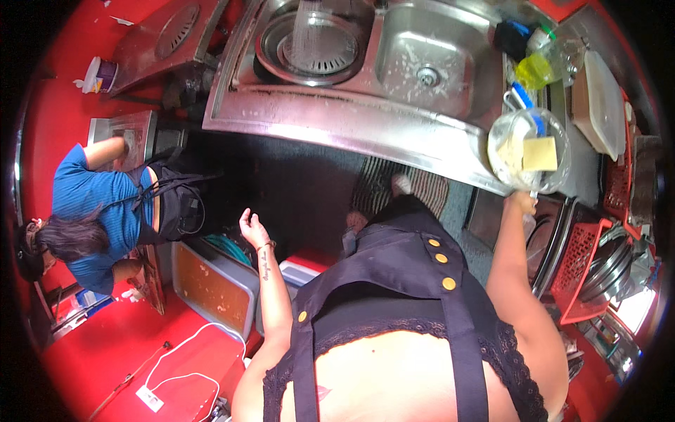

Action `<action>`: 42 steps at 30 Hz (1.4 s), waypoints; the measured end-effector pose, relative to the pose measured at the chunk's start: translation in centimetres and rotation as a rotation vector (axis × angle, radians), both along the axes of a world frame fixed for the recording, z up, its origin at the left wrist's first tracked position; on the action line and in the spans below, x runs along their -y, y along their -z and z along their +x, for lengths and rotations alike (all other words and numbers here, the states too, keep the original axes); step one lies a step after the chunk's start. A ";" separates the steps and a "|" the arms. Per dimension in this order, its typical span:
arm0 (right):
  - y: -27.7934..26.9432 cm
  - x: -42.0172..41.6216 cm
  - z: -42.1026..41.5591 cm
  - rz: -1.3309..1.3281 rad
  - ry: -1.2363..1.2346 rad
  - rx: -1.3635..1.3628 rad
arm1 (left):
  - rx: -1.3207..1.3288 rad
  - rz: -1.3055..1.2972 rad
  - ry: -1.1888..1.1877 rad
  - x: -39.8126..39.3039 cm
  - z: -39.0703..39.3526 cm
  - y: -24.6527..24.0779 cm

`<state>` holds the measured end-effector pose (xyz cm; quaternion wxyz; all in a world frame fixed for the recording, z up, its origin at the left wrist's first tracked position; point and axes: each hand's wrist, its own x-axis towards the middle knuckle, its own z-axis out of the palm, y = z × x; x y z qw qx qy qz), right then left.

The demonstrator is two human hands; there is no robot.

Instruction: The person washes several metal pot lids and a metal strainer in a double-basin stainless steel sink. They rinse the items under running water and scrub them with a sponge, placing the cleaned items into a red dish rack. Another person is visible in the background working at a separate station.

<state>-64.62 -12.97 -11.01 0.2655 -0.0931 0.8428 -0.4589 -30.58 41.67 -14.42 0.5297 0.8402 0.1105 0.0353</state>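
My right hand is at the near side of a clear plastic tub, its fingers partly hidden by the tub; whether they grip it cannot be told. A yellow sponge and pale matter lie in the tub, at the right end of the steel sink's front edge. My left hand hangs over the floor with its fingers slightly curled and holds nothing. Water runs from above into a round steel pan in the left sink basin. The right basin has suds around its drain.
At the left a co-worker in a blue top reaches into a steel container. A grey bin stands between us. A blue-handled brush and a lidded plastic box lie right of the sink. Below is a red crate near steel pans.
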 end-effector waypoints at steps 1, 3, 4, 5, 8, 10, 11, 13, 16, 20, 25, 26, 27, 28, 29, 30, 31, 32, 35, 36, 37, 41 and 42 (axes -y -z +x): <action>1.5 0.8 -1.3 -0.017 -0.022 -0.034 | 0.080 -0.023 0.035 2.6 1.4 -0.3; 5.5 1.7 -4.3 -0.155 -0.052 0.016 | 0.260 0.013 0.150 7.3 4.9 -0.9; 8.0 2.4 -7.2 -0.316 -0.059 0.089 | 0.301 0.080 0.204 12.0 6.2 -3.3; 9.8 2.8 -9.5 -0.459 -0.083 0.165 | 0.394 0.187 0.250 15.7 7.6 -5.2; 9.1 1.3 -8.1 -0.141 -0.085 -0.196 | 0.645 0.387 0.525 24.5 12.6 -10.1; 6.4 -0.1 -4.9 -0.127 -0.239 -0.147 | 0.635 0.374 0.685 28.2 16.9 -9.5; 6.1 -1.0 -4.7 -0.144 -0.343 -0.181 | 0.417 0.313 0.745 30.0 19.0 -8.4; 6.4 -2.9 -6.3 -0.197 -0.552 -0.268 | 0.033 0.228 0.789 33.2 23.6 -5.0; 9.4 -7.7 -10.3 -0.183 -0.545 -0.441 | -0.404 -0.073 0.592 41.2 25.4 -2.5; 8.0 -15.6 -2.4 -0.023 -0.462 -0.008 | -0.531 0.052 0.244 41.8 33.0 3.1; 2.9 -25.8 8.6 0.123 -0.409 0.103 | -0.449 0.285 0.467 41.2 33.1 8.5; 2.2 -27.1 9.3 0.158 -0.540 -0.001 | -0.379 0.274 0.520 41.0 32.7 8.4; 1.4 -28.0 10.3 0.184 -0.686 -0.096 | -0.313 0.122 0.449 40.7 32.4 7.9; 1.2 -28.8 10.9 0.210 -0.822 -0.192 | -0.245 -0.028 0.383 40.7 31.8 7.0; 1.1 -29.4 11.1 0.186 -0.956 -0.343 | -0.207 -0.082 0.421 40.4 31.4 6.2; 1.7 -30.2 10.3 0.159 -1.077 -0.502 | -0.170 -0.141 0.468 40.4 30.7 5.5; 2.5 -30.9 9.7 0.130 -1.196 -0.668 | -0.132 -0.204 0.509 40.9 30.2 4.8; 3.4 -31.0 9.5 0.074 -1.141 -0.549 | -0.064 -0.148 0.502 41.3 30.5 5.1; 1.9 -28.2 12.8 0.184 -1.204 -0.222 | 0.087 -0.081 0.557 42.0 33.5 5.9; 1.0 -28.4 13.3 0.157 -1.359 -0.437 | 0.041 -0.042 0.557 43.3 30.7 2.9; 0.0 -27.1 14.6 0.150 -1.396 -0.417 | -0.093 -0.145 0.532 43.0 30.8 0.5; -0.4 -23.4 15.0 0.063 -1.472 -0.262 | -0.536 -0.516 0.486 40.0 32.6 -4.6; 0.7 -22.1 15.1 0.011 -1.465 -0.189 | -0.609 -0.560 0.484 38.7 32.8 -8.0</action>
